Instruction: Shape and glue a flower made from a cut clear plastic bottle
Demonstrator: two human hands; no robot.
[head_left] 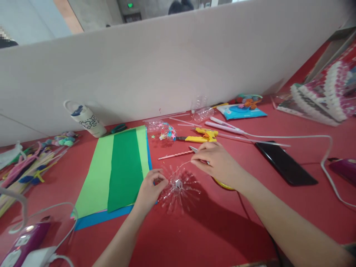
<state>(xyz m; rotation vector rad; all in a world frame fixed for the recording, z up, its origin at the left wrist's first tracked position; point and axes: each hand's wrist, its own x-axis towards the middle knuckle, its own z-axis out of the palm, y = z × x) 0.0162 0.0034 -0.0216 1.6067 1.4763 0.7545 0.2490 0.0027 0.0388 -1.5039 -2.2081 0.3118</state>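
No text is readable: the black lettering (91, 121) on the white bottle (97, 129) and the lit green sign (130, 5) are illegible.

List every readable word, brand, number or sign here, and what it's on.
No text can be read for certain:
White tumbler: black lettering, too blurred to read.
Blue packet: printing too blurred to read.
Green lit sign: too small to read.

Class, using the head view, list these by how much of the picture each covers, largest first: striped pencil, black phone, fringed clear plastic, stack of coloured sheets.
1. Stack of coloured sheets
2. Fringed clear plastic and black phone: too close to rank, since the strands spread loosely
3. Striped pencil
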